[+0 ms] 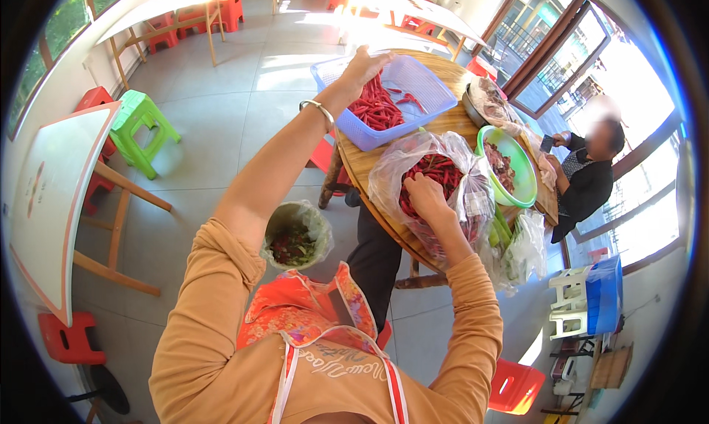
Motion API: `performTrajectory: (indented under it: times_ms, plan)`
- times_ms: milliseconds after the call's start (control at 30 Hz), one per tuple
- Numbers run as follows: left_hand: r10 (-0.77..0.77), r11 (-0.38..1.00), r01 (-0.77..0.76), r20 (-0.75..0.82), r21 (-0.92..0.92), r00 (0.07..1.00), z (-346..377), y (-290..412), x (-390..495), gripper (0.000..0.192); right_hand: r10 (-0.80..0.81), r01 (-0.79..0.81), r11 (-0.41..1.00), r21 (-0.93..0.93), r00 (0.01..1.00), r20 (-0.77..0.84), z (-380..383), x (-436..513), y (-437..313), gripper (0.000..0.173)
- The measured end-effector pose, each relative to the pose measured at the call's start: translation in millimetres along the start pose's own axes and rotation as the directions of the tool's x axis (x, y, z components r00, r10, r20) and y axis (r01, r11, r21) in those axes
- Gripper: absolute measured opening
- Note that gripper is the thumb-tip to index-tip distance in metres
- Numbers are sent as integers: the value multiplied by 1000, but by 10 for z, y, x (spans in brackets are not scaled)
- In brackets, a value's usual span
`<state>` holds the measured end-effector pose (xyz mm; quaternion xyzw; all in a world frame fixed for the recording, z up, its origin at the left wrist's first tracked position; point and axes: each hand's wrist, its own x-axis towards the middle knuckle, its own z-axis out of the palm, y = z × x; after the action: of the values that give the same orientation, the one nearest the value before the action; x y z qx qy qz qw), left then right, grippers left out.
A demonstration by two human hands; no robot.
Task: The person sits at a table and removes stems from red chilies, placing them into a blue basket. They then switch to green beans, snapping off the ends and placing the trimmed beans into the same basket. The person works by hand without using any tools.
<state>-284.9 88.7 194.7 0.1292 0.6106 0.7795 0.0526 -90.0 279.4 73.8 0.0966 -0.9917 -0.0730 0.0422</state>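
A lavender plastic basket (360, 133) sits on the round wooden table (363, 169), with red chilli peppers (379, 105) heaped along its left side. My left hand (368, 69) is stretched over the far left part of this basket, fingers apart, with nothing visible in them. Nearer to me stands an opened clear plastic bag (388, 158) full of darker red chillies (440, 172). Inside its mouth my right hand (427, 194) rests on the chillies with bent fingers. Its fingertips are partly hidden, so whether it grips one is unclear.
A green bowl of cut meat (501, 169) stands right of the bag, by green stalks (500, 230). Beyond it a person (590, 169) holds a cleaver (547, 142) at a cutting board (545, 194). A lined waste bin (296, 235) with trimmings is on the floor below.
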Motion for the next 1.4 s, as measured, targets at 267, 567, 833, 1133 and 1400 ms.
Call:
performTrajectory:
  times_ms: [267, 567, 833, 1133, 1400]
  plan:
    - [236, 946, -300, 370, 125, 899, -70, -414, -1075, 25, 200, 42, 719, 694, 944, -264, -817, -362, 102, 10]
    - [-121, 975, -21, 605, 223, 787, -202, -469, -2264, 22, 223, -27, 125, 992, 975, -1, -979, -717, -687, 8]
    - [-427, 904, 381, 413, 193, 804, -907, -1015, -2841, 17, -101, 386, 714, 584, 883, -459, -204, -609, -1473, 9]
    - [-305, 928, 261, 138, 266, 942, -1243, -1136, -3136, 14, -80, 15, 308, 951, 997, 10, 130, -415, -1755, 15]
    - [-162, 780, -1, 205, 625, 965, -1240, -1057, -3175, 13, -122, -61, 329, 943, 987, 107, 109, -438, -1737, 16]
